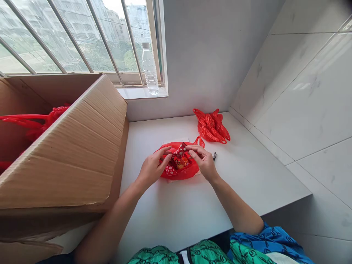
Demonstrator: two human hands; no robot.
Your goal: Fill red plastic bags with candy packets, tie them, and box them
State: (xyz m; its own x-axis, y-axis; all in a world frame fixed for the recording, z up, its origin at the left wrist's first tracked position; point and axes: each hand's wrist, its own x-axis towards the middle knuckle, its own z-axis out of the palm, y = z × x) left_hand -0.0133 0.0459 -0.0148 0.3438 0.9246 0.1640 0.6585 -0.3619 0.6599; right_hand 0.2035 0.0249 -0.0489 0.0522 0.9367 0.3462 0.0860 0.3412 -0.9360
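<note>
An open red plastic bag (189, 171) lies on the white tabletop in front of me. Over its mouth, a small red piece with white dots (180, 149) is pinched at its right end by my right hand (204, 161). My left hand (153, 165) closes thumb and fingers at the left end of the same piece; the exact contact is hard to see. Inside the bag lie a red-and-orange printed packet (181, 162) and another red piece with white dots (170, 169). Whether the dotted pieces are cloth or wrapping, I cannot tell.
At left stands a large open cardboard box (79, 154) with red plastic bags (41, 126) inside. A knotted red bag (211, 126) rests near the back wall. Beside my right wrist is a small black object (215, 156). A clear water bottle (150, 69) stands on the windowsill.
</note>
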